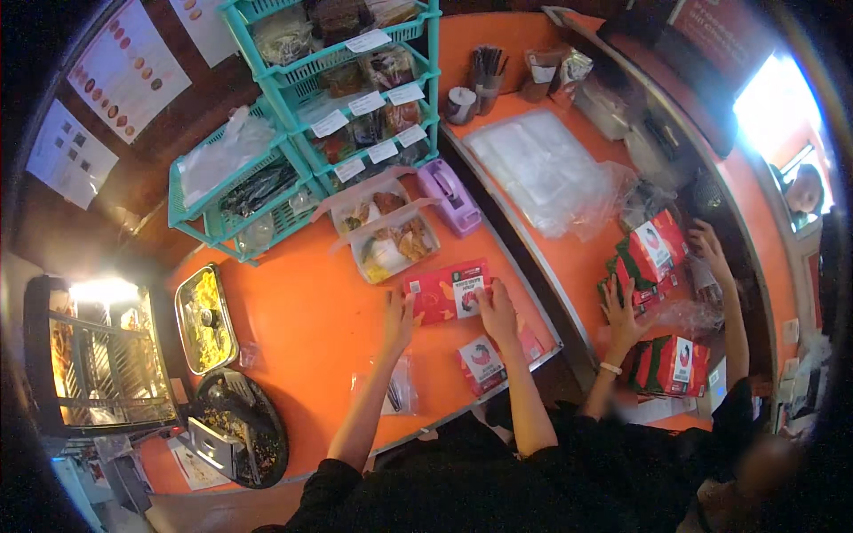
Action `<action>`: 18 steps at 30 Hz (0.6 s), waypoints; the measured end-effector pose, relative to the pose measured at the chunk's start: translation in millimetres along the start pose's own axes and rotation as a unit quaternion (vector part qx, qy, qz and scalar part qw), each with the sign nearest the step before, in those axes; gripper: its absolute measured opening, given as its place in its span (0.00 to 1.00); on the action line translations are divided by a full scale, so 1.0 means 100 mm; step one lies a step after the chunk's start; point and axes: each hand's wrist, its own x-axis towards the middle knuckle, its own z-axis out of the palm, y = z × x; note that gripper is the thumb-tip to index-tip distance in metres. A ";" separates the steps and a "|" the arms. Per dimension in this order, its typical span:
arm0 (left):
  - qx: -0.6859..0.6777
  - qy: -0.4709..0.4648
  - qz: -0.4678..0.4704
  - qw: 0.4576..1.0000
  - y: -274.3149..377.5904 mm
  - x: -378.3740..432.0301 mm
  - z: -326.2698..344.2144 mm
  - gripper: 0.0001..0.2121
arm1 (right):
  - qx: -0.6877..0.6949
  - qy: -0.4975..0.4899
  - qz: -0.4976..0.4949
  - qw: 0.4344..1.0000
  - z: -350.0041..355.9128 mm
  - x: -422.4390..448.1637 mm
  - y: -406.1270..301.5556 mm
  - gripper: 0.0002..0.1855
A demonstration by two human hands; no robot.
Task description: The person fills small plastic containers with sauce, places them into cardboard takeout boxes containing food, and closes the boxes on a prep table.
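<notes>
Both my hands are at the short ends of a red printed food carton (436, 300) above the orange table (313, 333). My left hand (398, 323) grips its left end, and my right hand (498, 312) has the right end, with fingers over a white printed panel. Beyond it stand two open white food boxes, a nearer box (398, 248) and a farther box (363, 212), holding rice and fried chicken. Another red carton (476, 373) lies beside my right forearm, partly hidden by it. A clear packet with dark utensils (398, 390) is near my left forearm.
A purple tape dispenser (450, 200) and teal basket racks (246, 193) stand behind. Left are a lidded yellow-food tray (208, 320), a black pan (246, 426) and a lit display warmer (110, 360). At right, a co-worker's hands (623, 310) touch a red-and-green package (650, 256).
</notes>
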 end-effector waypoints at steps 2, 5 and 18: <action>0.013 0.012 -0.030 0.999 0.26 -0.09 0.09 0.22 | -0.036 -0.018 0.031 0.999 -0.03 -0.01 0.01 0.26; -0.039 0.000 -0.038 0.999 0.51 -0.15 0.07 0.23 | -0.033 -0.050 0.067 0.996 -0.10 -0.01 0.00 0.27; -0.107 -0.026 -0.062 0.992 0.21 -0.13 0.07 0.19 | -0.043 -0.106 0.057 0.992 -0.27 0.03 -0.14 0.27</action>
